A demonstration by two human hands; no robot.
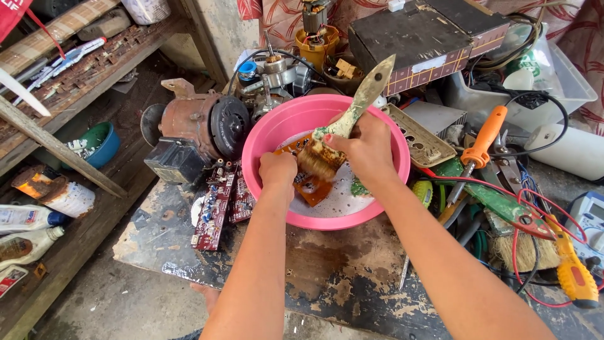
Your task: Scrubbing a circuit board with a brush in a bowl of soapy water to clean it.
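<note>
A pink plastic basin [280, 123] sits on a worn workbench [327, 271], holding whitish liquid. Inside it lies an orange-brown circuit board [309, 186]. My left hand [277, 170] grips the board's near edge inside the basin. My right hand [365, 148] is closed around a paint-stained wooden brush [362, 101], whose bristles [318, 160] press onto the board. The brush handle points up and away to the right.
Left of the basin lie two red circuit boards [214, 204] and a rusty electric motor [201, 126]. To the right: an orange-handled soldering iron [481, 141], red wires, a multimeter [591, 220], a yellow tool [576, 274]. Behind stand a black box [428, 38] and a clear bin [566, 82].
</note>
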